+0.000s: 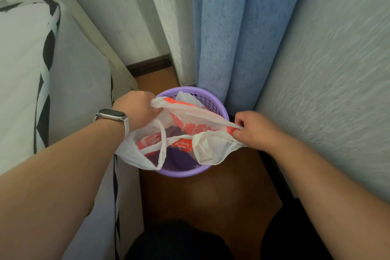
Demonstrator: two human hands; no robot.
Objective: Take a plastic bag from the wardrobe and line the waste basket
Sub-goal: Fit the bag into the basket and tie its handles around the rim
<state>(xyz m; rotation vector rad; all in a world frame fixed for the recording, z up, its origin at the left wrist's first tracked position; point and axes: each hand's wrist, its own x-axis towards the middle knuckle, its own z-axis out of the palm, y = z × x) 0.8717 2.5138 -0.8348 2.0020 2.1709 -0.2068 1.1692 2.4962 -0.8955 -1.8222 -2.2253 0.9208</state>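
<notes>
A narrow strip of wooden floor (211, 196) runs between a bed (69, 91) with white, black-patterned bedding on one side and a pale textured wall (337, 69) on the other, closed at the far end by one blue curtain (232, 27) and a white one (168, 17) beside it. Against the foot of the blue curtain stands a single purple waste basket (179, 173), perforated around its wall, tucked into the corner where it is out of the walkway.

Over its mouth a person stretches one white plastic bag (185, 112) printed in orange-red, the mouth pulled wide between both hands, apparently so it can be lowered inside and its edge folded over the rim. Part of the bag already sags into the basket, but no edge looks hooked over the rim yet, so the lining seems barely begun. Two handle loops hang slack near the front rim.

The left hand (137, 110), a pale wristband (114, 118) on that wrist, grips the bag's left edge, its fingers curled under and hidden, closed on the film. The right hand (255, 131) pinches the opposite edge just beside the wall, fingers (239, 121) tightly closed on gathered plastic.
</notes>
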